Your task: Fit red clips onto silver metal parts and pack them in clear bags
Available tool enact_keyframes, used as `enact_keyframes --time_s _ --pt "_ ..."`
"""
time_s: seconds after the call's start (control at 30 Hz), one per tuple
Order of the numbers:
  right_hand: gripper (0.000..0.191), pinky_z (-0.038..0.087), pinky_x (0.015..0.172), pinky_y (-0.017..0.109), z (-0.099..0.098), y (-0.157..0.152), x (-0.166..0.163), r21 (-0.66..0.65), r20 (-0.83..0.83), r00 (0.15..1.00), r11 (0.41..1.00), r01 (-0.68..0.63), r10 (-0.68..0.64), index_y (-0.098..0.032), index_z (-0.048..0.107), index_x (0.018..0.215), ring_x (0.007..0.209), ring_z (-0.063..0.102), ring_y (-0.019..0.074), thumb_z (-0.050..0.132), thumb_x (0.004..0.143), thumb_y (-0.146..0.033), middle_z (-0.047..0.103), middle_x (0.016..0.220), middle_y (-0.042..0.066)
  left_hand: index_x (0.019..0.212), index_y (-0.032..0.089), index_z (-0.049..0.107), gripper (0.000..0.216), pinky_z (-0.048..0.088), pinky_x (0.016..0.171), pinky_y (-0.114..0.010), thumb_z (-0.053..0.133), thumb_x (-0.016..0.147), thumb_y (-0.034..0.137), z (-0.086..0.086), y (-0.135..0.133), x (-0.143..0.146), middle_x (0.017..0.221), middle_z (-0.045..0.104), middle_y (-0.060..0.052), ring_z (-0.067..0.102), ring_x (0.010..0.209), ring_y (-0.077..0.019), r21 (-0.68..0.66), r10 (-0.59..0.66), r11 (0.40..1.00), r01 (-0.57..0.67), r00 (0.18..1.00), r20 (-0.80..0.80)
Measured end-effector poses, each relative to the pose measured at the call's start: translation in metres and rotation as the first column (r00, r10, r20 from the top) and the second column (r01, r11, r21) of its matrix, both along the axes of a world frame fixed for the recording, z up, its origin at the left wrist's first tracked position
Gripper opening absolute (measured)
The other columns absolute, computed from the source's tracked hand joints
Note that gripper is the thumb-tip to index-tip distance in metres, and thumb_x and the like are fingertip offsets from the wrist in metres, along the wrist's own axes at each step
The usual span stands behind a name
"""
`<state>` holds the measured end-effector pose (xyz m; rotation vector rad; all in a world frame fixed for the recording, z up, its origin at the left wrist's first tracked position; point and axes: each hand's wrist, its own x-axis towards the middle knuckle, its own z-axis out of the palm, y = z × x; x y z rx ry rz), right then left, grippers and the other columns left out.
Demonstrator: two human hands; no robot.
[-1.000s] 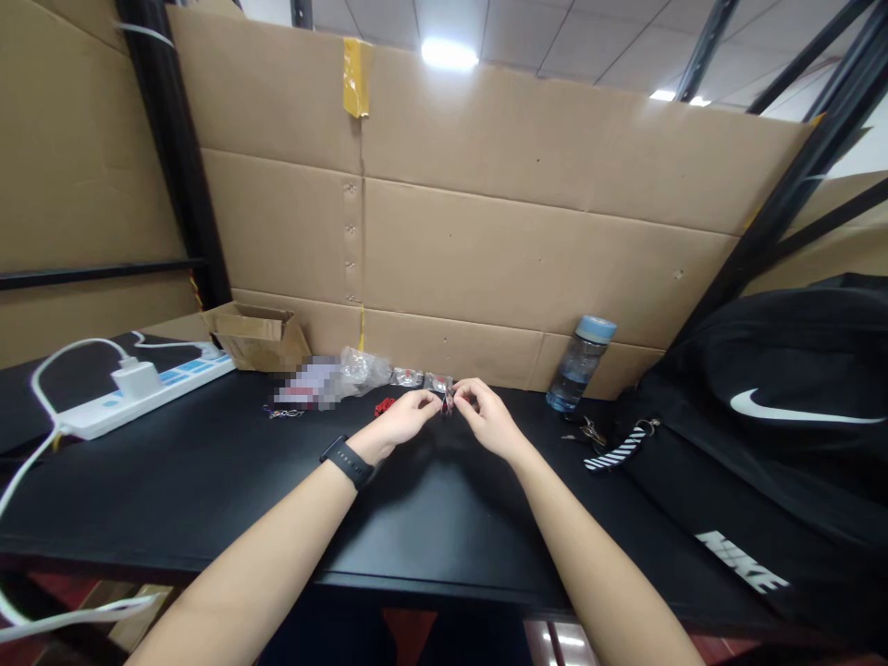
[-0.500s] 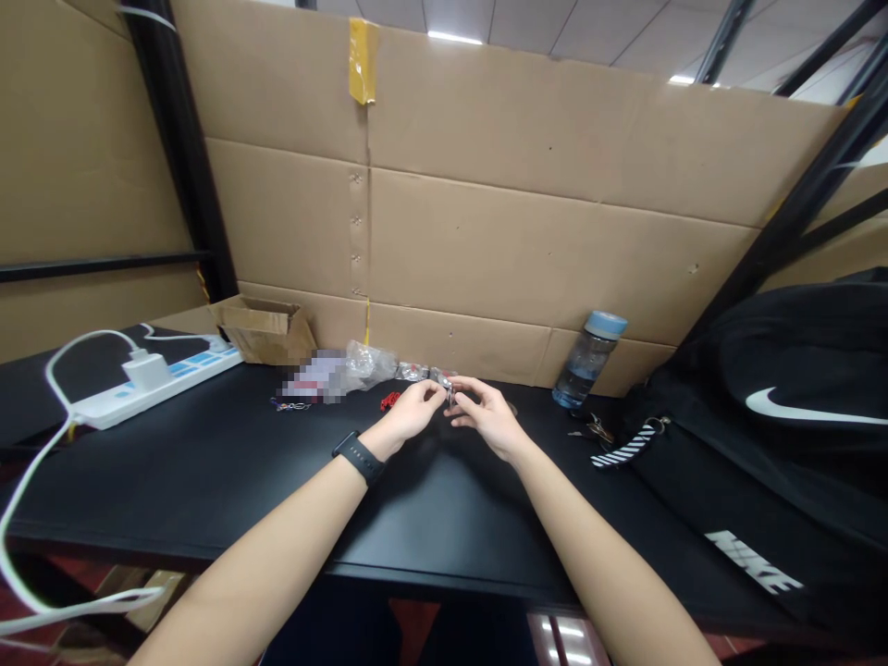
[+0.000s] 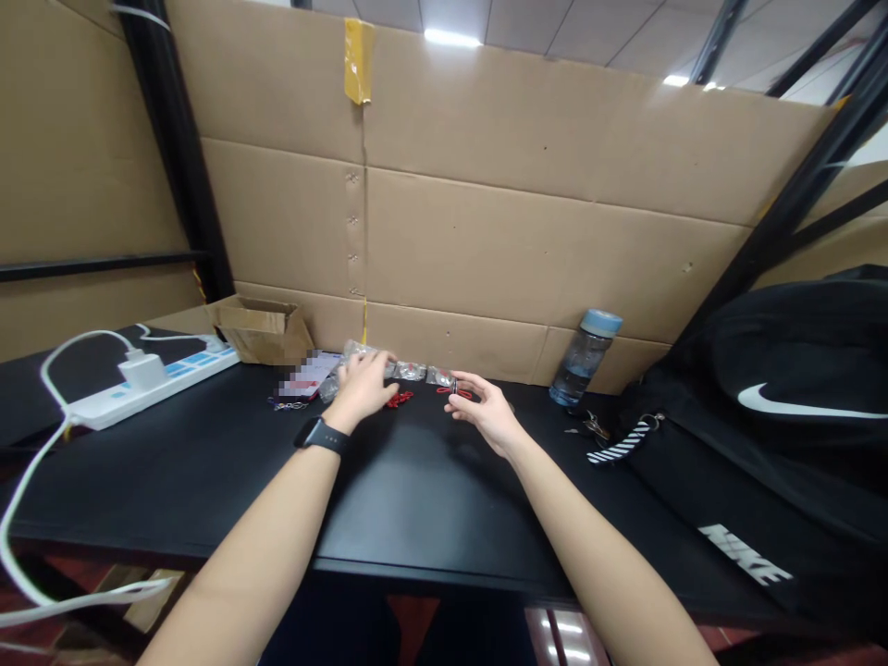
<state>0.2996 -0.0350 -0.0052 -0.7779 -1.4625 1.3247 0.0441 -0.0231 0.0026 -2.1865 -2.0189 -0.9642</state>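
Note:
My left hand (image 3: 362, 387) reaches to the far side of the black table (image 3: 208, 472), fingers curled over a clear plastic bag (image 3: 353, 356) by the cardboard wall. A small red piece (image 3: 400, 400) lies just right of that hand. My right hand (image 3: 486, 410) pinches a small red and metal piece (image 3: 454, 388) between thumb and fingers. More small clear bags (image 3: 423, 373) lie in a row between the two hands at the wall's foot. A black watch (image 3: 319, 435) is on my left wrist.
A small open cardboard box (image 3: 260, 326) and a white power strip (image 3: 149, 381) with a plugged charger lie at the left. A water bottle (image 3: 585, 356) stands at the right, with keys on a striped strap (image 3: 621, 442) and a black sports bag (image 3: 783, 435) beyond it.
My left hand left the small piece and moved left onto the clear plastic bag. My right hand stayed, still pinching the piece. A red piece now lies on the table between them.

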Motion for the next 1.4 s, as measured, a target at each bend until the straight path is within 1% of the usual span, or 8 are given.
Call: enact_keyframes --time_s 0.2,0.37,0.57,0.67,0.77,0.9,1.13,1.4 --pt "0.057 0.059 0.072 0.029 0.007 0.002 0.007 -0.033 -0.031 0.998 0.998 0.060 -0.061 -0.025 0.065 0.121 0.079 0.073 0.0160 0.085 0.068 -0.029 0.062 0.123 0.009 0.122 0.028 0.056 0.065 0.037 0.091 -0.048 0.078 0.061 0.030 -0.005 0.003 -0.067 0.127 0.057 -0.012 0.044 0.119 -0.0399 -0.218 0.344 0.904 -0.368 0.929 -0.139" --pt "0.058 0.059 0.074 0.031 0.008 0.004 0.011 -0.019 0.004 0.997 0.997 0.077 -0.077 -0.024 0.065 0.122 0.078 0.072 0.0152 0.084 0.067 -0.029 0.061 0.124 0.010 0.109 0.031 0.062 0.044 0.032 0.091 -0.051 0.071 0.066 0.029 -0.010 0.003 -0.086 0.108 0.069 -0.008 0.055 0.111 -0.0376 -0.312 0.367 0.873 -0.375 0.926 -0.087" --pt "0.056 0.060 0.072 0.030 0.005 0.009 0.016 0.012 0.042 0.993 0.994 0.111 -0.112 -0.025 0.066 0.122 0.075 0.072 0.0140 0.084 0.069 -0.030 0.061 0.124 0.010 0.095 0.026 0.067 0.027 0.032 0.089 -0.056 0.064 0.070 0.035 0.014 -0.007 -0.088 0.093 0.074 -0.011 0.063 0.100 -0.0407 -0.141 0.444 0.891 -0.431 0.893 0.077" --pt "0.057 0.060 0.072 0.029 0.005 0.012 0.018 0.037 0.032 0.993 0.993 0.111 -0.112 -0.025 0.066 0.123 0.076 0.072 0.0139 0.083 0.070 -0.029 0.061 0.125 0.010 0.094 0.025 0.065 0.026 0.039 0.086 -0.047 0.062 0.071 0.036 0.025 -0.010 -0.072 0.091 0.074 -0.007 0.064 0.097 -0.0354 -0.017 0.329 0.942 -0.334 0.915 0.234" --pt "0.057 0.060 0.071 0.028 0.006 0.016 0.022 0.046 0.021 0.992 0.992 0.120 -0.121 -0.025 0.067 0.123 0.075 0.072 0.0138 0.083 0.069 -0.027 0.064 0.120 0.008 0.101 0.023 0.059 0.031 0.045 0.073 -0.031 0.060 0.072 0.033 0.022 -0.010 -0.039 0.082 0.073 -0.001 0.067 0.081 -0.0236 0.040 -0.024 0.999 0.008 0.915 0.402" --pt "0.057 0.060 0.069 0.026 0.007 0.022 0.034 0.061 0.030 0.986 0.985 0.161 -0.164 -0.024 0.067 0.123 0.075 0.072 0.0133 0.083 0.069 -0.025 0.065 0.112 0.005 0.091 0.021 0.056 0.018 0.043 0.068 -0.027 0.058 0.077 0.033 0.005 -0.015 0.018 0.074 0.070 0.001 0.063 0.067 -0.0172 -0.012 -0.375 0.918 0.397 0.877 0.299" --pt "0.042 0.056 0.058 0.023 0.006 0.032 0.053 0.077 0.061 0.958 0.959 0.274 -0.279 -0.020 0.061 0.095 0.065 0.069 0.0122 0.085 0.063 -0.030 0.068 0.099 0.003 0.090 0.024 0.068 0.017 0.034 0.086 -0.034 0.051 0.087 0.021 -0.014 -0.029 0.066 0.092 0.073 -0.001 0.065 0.088 -0.0196 -0.084 -0.522 0.853 0.515 0.840 -0.150" --pt "0.029 0.052 0.054 0.022 0.017 0.020 0.053 0.203 0.208 0.956 0.966 0.163 -0.205 -0.019 0.055 0.084 0.067 0.066 0.0127 0.076 0.066 -0.028 0.067 0.098 0.003 0.093 0.026 0.076 0.029 0.039 0.087 -0.038 0.052 0.093 0.044 -0.020 -0.040 0.073 0.110 0.065 -0.007 0.055 0.101 -0.0257 -0.119 -0.560 0.826 0.550 0.780 -0.279"
